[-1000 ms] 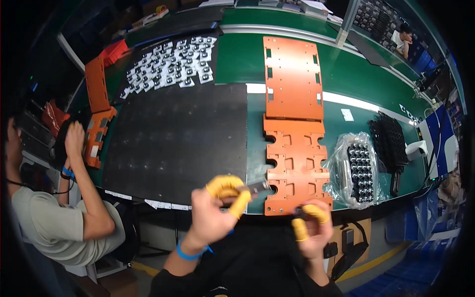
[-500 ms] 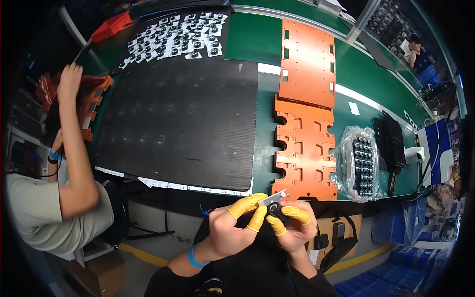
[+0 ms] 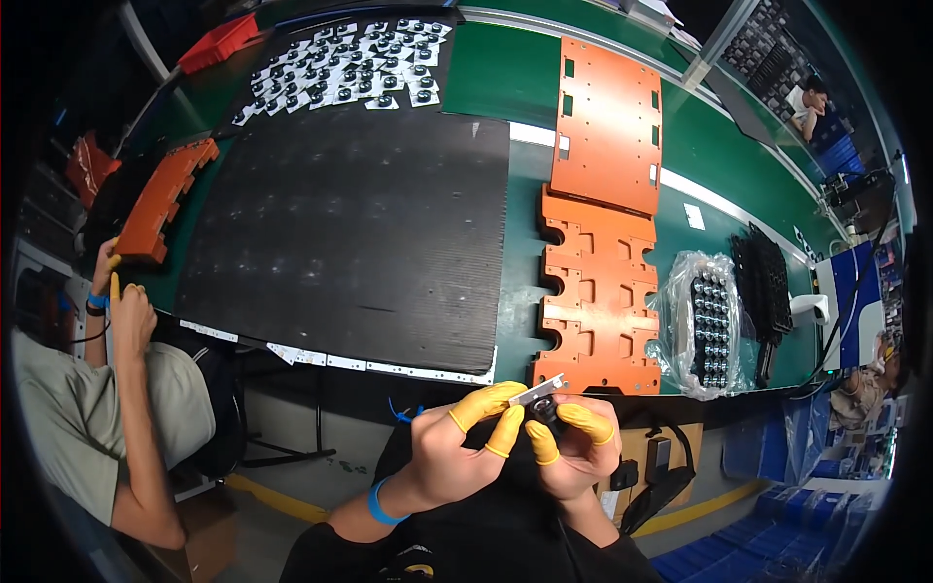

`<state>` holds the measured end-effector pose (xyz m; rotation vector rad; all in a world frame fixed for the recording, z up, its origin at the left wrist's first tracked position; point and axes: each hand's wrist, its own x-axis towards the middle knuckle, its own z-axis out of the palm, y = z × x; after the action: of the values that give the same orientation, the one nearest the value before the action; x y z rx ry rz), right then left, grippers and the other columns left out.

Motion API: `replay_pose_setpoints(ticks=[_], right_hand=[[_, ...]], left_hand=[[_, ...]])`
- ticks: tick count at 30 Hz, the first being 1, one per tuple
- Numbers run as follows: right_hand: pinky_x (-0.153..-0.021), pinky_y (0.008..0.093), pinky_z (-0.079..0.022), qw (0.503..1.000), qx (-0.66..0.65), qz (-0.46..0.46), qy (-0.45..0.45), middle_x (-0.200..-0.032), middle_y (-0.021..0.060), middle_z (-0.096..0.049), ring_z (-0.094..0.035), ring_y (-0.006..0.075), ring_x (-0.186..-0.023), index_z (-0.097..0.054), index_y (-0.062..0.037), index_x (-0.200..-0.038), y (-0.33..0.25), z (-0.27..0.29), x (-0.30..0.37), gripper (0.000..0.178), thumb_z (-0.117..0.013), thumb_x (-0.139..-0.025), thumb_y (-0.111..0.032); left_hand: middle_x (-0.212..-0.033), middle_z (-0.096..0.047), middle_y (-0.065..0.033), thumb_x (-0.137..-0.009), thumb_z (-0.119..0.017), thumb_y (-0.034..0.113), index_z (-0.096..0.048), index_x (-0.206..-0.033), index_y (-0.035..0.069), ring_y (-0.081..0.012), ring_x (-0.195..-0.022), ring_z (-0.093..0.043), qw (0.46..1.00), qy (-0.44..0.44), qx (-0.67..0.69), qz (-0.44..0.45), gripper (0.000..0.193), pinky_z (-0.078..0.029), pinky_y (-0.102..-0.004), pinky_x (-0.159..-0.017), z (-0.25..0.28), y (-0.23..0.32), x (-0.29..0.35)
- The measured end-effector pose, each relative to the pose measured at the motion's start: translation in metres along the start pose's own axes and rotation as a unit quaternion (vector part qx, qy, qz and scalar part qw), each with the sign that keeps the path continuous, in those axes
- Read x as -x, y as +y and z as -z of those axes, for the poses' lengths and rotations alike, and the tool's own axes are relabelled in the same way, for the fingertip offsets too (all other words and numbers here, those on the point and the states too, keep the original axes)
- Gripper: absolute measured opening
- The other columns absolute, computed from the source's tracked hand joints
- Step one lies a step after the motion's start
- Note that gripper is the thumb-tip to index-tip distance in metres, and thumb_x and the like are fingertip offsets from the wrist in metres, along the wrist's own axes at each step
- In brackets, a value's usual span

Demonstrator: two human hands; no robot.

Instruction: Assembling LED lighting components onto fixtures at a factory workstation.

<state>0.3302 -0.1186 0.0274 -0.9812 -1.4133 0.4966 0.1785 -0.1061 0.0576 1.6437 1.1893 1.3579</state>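
Observation:
Both hands are close together in front of the table's near edge, with yellow finger cots on thumbs and fingers. My left hand (image 3: pixel 468 442) pinches a small flat grey plate (image 3: pixel 536 391), tilted with its right end higher. A black round lens-like part (image 3: pixel 544 411) lies just below the plate, between the fingertips of my right hand (image 3: pixel 580 449), which are closed on it. The plate and the lens are very close; I cannot tell whether they are joined. A blue band (image 3: pixel 381 504) circles my left wrist.
Orange fixture plates (image 3: pixel 600 291) lie ahead. A plastic-wrapped tray of lenses (image 3: pixel 714 325) and black racks (image 3: pixel 766 291) stand right. Left is a large black mat (image 3: pixel 350 233), with several lenses on white cards (image 3: pixel 340 68) beyond. A co-worker (image 3: pixel 117 418) sits left by an orange fixture (image 3: pixel 167 199).
My hands stay nearly in place; the lens is turned slightly under the plate. The co-worker's raised arm has come down, and the orange fixture beside them has shifted and turned.

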Motion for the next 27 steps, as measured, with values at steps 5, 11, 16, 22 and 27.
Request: replay_pose_setpoints(ticks=[5, 11, 16, 22, 27], right_hand=[[-0.080, 0.0320, -0.056, 1.000, 0.010, -0.009, -0.026, -0.100, 0.0167, -0.065, -0.067, 0.0237, -0.089, -0.063, 0.0031, -0.103, 0.003, 0.004, -0.001, 0.037, -0.084, -0.072, -0.002], [-0.078, 0.0319, -0.056, 0.999, -0.033, -0.011, 0.030, -0.099, 0.0149, -0.064, -0.066, 0.0227, -0.090, -0.063, 0.0033, -0.102, 0.005, -0.006, 0.006, 0.037, -0.084, -0.073, -0.004], [-0.076, 0.0305, -0.055, 1.000, 0.000, -0.008, 0.009, -0.097, 0.0140, -0.065, -0.067, 0.0216, -0.085, -0.065, 0.0033, -0.103, 0.001, 0.000, -0.001, 0.036, -0.085, -0.073, -0.005], [-0.072, 0.0276, -0.054, 0.999, 0.017, -0.029, 0.013, -0.096, 0.0129, -0.065, -0.067, 0.0199, -0.080, -0.068, 0.0040, -0.102, 0.006, 0.001, 0.003, 0.033, -0.084, -0.074, -0.004], [-0.072, 0.0268, -0.053, 0.994, -0.046, -0.090, 0.047, -0.095, 0.0121, -0.065, -0.066, 0.0186, -0.081, -0.068, 0.0051, -0.103, 0.006, -0.005, 0.004, 0.032, -0.082, -0.075, -0.002]], left_hand=[[-0.094, -0.073, -0.0150, -0.083, -0.070, -0.004, -0.066, -0.104, -0.010, -0.0189, -0.085, -0.073, 1.000, 0.012, 0.016, 0.002, 0.022, -0.058, -0.0271, -0.077, -0.002, -0.002, -0.001], [-0.093, -0.074, -0.0150, -0.084, -0.070, -0.003, -0.066, -0.103, -0.010, -0.0191, -0.084, -0.073, 1.000, 0.012, 0.005, 0.000, 0.021, -0.058, -0.0272, -0.076, -0.003, 0.001, 0.000], [-0.091, -0.073, -0.0157, -0.083, -0.070, -0.003, -0.068, -0.100, -0.008, -0.0216, -0.081, -0.074, 0.999, -0.001, -0.013, -0.032, 0.019, -0.058, -0.0281, -0.073, -0.003, 0.003, -0.005], [-0.090, -0.073, -0.0169, -0.080, -0.071, -0.004, -0.069, -0.098, -0.007, -0.0268, -0.078, -0.074, 0.996, -0.024, -0.035, -0.080, 0.018, -0.058, -0.0303, -0.069, -0.002, -0.005, -0.013], [-0.090, -0.073, -0.0172, -0.078, -0.070, -0.006, -0.070, -0.098, -0.006, -0.0283, -0.078, -0.073, 0.990, -0.025, -0.046, -0.134, 0.020, -0.059, -0.0320, -0.069, -0.005, -0.012, -0.015]])
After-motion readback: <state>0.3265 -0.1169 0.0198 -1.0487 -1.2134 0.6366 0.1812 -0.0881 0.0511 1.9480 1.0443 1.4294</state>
